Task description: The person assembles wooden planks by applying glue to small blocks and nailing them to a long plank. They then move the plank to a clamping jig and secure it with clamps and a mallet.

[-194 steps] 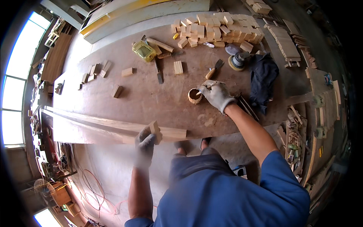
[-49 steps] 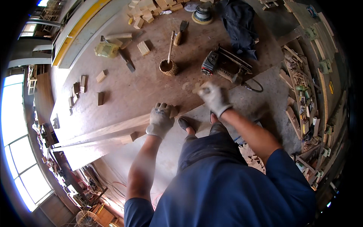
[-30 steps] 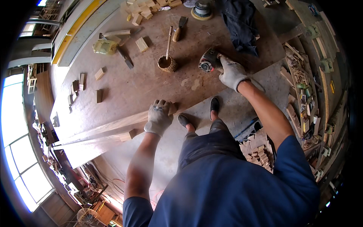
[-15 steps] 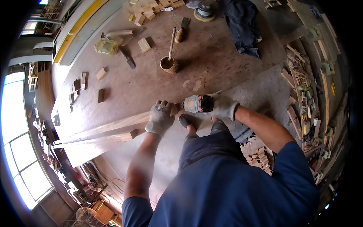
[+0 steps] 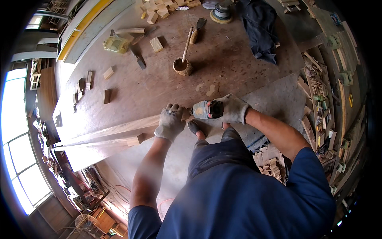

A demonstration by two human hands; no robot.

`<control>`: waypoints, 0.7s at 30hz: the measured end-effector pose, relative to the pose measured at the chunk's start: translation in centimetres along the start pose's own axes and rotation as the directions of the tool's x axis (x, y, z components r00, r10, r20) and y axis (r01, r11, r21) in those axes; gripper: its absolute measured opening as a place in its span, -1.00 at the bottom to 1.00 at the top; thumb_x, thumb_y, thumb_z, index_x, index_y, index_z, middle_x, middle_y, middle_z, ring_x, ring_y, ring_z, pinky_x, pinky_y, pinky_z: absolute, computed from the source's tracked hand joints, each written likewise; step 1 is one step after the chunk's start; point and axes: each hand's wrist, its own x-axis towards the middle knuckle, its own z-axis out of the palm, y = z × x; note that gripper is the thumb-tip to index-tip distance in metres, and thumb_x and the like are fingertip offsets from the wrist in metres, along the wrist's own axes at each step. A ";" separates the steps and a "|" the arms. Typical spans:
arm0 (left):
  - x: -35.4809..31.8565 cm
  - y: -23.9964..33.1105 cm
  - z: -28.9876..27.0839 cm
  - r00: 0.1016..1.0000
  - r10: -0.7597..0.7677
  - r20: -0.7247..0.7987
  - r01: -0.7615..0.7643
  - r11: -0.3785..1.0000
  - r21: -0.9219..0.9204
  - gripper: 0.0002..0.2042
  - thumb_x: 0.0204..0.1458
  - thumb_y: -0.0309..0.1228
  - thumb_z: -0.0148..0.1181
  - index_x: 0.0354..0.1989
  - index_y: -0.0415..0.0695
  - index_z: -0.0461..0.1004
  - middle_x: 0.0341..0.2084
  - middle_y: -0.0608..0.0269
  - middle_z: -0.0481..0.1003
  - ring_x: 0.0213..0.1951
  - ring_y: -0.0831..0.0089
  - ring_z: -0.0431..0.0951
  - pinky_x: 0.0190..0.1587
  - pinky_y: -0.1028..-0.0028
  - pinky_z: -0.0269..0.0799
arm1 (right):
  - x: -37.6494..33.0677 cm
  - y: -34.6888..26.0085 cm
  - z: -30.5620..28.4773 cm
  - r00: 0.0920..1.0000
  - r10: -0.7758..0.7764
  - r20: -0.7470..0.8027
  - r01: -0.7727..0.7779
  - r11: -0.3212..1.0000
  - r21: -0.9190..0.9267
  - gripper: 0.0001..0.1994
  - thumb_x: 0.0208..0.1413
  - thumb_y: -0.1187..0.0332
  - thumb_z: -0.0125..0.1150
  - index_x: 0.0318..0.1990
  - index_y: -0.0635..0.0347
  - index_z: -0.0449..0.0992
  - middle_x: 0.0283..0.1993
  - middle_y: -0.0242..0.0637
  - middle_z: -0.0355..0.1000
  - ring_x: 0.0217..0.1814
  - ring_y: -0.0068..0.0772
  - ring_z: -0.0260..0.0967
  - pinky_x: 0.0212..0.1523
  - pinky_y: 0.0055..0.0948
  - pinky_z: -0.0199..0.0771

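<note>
My left hand, in a pale work glove, is closed over the near end of a long wooden beam lying along the table's edge. My gloved right hand grips a power drill with a grey and red body. The drill's nose points left at the end of the beam, just beside my left hand. Whether its bit is inside the wood cannot be made out. A second beam lies alongside, nearer to me, its end short of the first one's.
On the brown table stand a round pot with a stick, a scraper, a sander, a dark cloth and several wood blocks. An offcut bin is by my right leg. Shelves with scraps line the right.
My view has shifted slightly, so the table's things appear a little further right. Both hands, the drill and the beam keep nearly the same places relative to each other.
</note>
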 end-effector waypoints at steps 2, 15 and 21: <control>0.0 0.0 0.0 1.000 0.001 -0.002 -0.001 1.000 0.000 -0.56 -0.13 -0.40 0.39 0.02 -0.11 0.64 -0.07 0.05 0.62 0.05 -0.05 0.55 0.13 0.07 0.55 | 0.1 -0.1 0.0 1.000 -0.005 0.012 0.005 0.999 -0.041 -0.54 0.29 -0.03 0.31 0.25 -0.10 0.60 0.08 -0.12 0.68 0.08 0.02 0.66 0.07 -0.10 0.68; 0.2 0.0 -0.1 0.997 -0.026 0.072 0.024 0.999 0.035 -0.58 -0.04 -0.34 0.37 0.06 -0.07 0.64 0.00 0.12 0.59 0.14 0.04 0.53 0.20 0.11 0.49 | 0.2 1.3 1.2 0.998 -0.053 -0.034 0.051 0.997 -0.058 -0.53 0.27 -0.03 0.34 0.28 -0.16 0.60 0.09 -0.16 0.68 0.07 -0.04 0.67 0.06 -0.15 0.70; 0.2 0.0 -0.1 0.997 -0.027 0.069 0.024 0.999 0.042 -0.58 -0.04 -0.34 0.36 0.06 -0.07 0.64 0.00 0.12 0.59 0.14 0.03 0.53 0.20 0.11 0.50 | 0.1 1.3 1.4 0.994 -0.077 -0.074 0.074 0.997 -0.033 -0.53 0.26 -0.04 0.35 0.26 -0.15 0.61 0.08 -0.16 0.69 0.06 -0.03 0.68 0.05 -0.14 0.71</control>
